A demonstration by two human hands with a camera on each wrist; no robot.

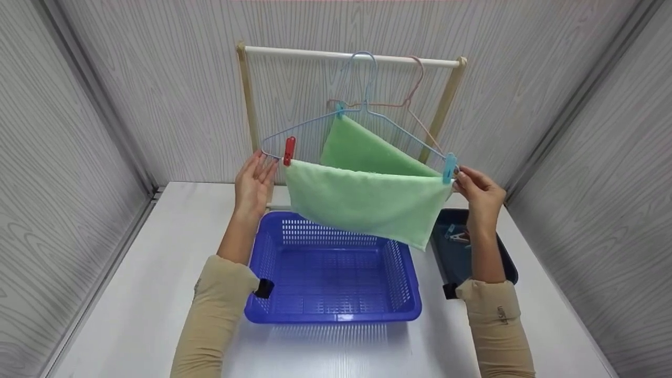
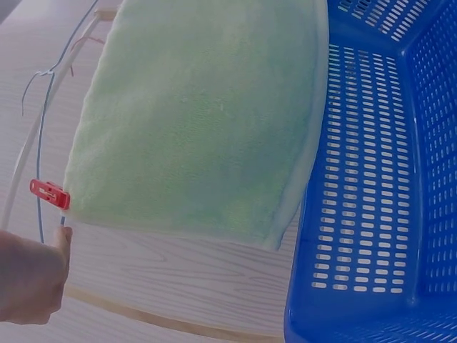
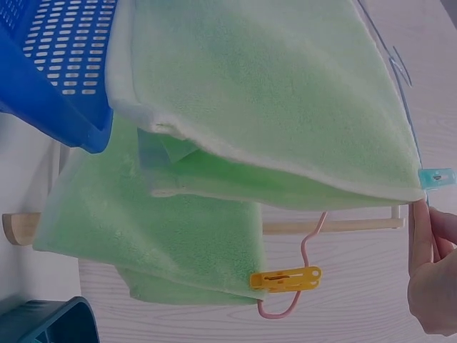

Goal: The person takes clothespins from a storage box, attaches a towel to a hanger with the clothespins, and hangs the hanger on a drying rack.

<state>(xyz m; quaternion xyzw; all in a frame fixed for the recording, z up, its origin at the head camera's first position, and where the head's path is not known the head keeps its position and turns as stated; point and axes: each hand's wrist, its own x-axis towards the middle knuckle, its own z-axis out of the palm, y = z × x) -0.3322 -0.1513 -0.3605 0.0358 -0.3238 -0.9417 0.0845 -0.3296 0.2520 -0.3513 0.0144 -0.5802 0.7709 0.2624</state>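
Note:
A light-green towel (image 1: 367, 199) hangs folded over a blue wire clothes hanger (image 1: 315, 119). A red clothespin (image 1: 289, 151) clips its left corner and a light-blue clothespin (image 1: 449, 168) its right. My left hand (image 1: 253, 186) holds the hanger's left end by the fingertips, below the red pin. With thumb and fingers, my right hand (image 1: 480, 197) pinches the right end beside the light-blue pin. The hanger's hook overlaps the white rod (image 1: 315, 53); I cannot tell whether it bears on it. Behind, another green towel (image 1: 362, 149) hangs from a pink hanger (image 1: 420, 84).
A blue perforated basket (image 1: 333, 317) stands below the towel. To its right, a dark tray (image 1: 454, 268) contains loose clothespins (image 1: 459, 237), partly hidden by my right arm. Wooden posts (image 1: 449, 105) support the rod. A yellow clothespin (image 3: 285, 279) fastens the rear towel.

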